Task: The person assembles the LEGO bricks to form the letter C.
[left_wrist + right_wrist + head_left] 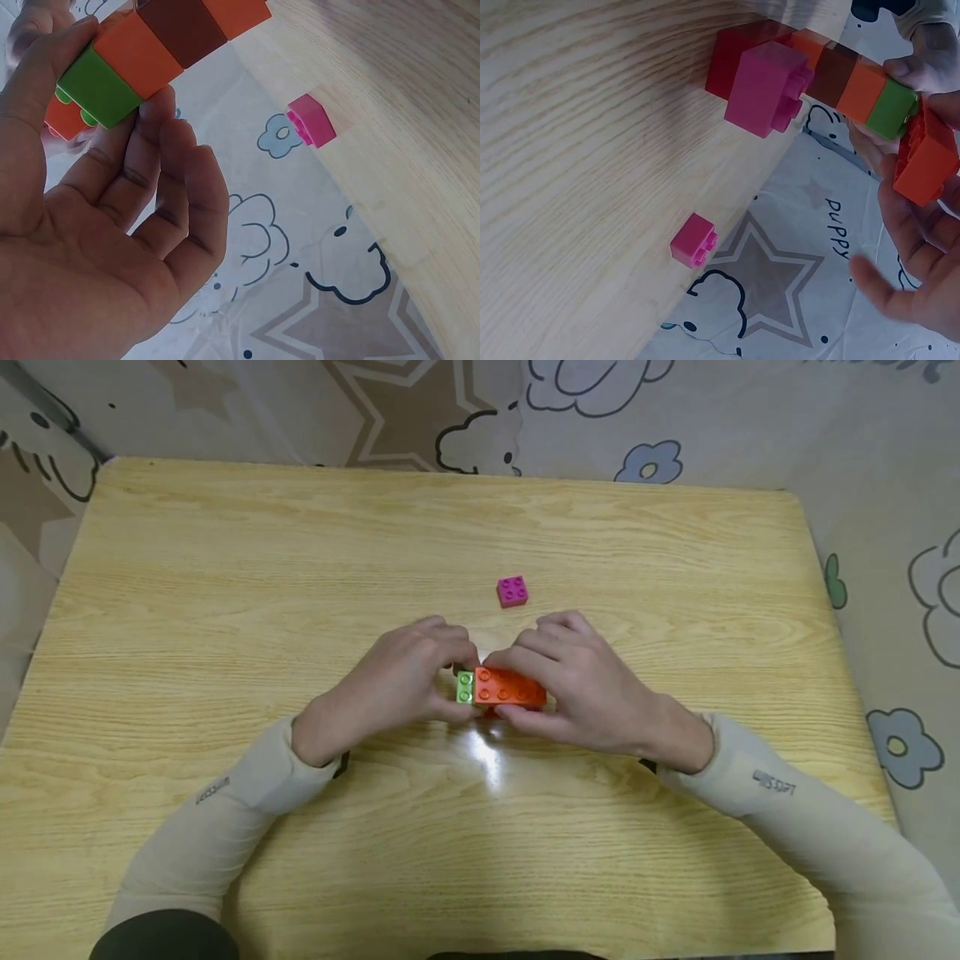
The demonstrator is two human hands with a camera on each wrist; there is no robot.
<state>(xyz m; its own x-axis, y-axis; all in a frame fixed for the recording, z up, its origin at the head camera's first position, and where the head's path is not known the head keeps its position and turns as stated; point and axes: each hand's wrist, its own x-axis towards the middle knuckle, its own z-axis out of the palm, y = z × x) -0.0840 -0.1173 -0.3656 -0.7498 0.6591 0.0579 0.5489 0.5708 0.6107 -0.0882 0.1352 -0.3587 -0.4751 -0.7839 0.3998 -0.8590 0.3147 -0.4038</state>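
Observation:
A tower of toy building bricks stands on the table, a green brick point(105, 90) on top of orange point(139, 52) and brown point(180, 30) ones. Thumb and fingers of my left hand point(401, 672) pinch its upper end. My right hand point(592, 681) grips a long orange brick point(510, 687) from both sides, at the green brick's studs. Part of the green studs shows left of it; whether the two are joined I cannot tell. At the tower's foot, the right wrist view shows a red brick point(735, 60) and a larger pink brick point(761, 90).
A small pink brick point(512, 592) lies on the wooden table point(225, 568) beyond my hands, studs up. Patterned covering point(862, 485) with stars and flowers surrounds the table's back and sides. Light glares off the tabletop in front of the bricks.

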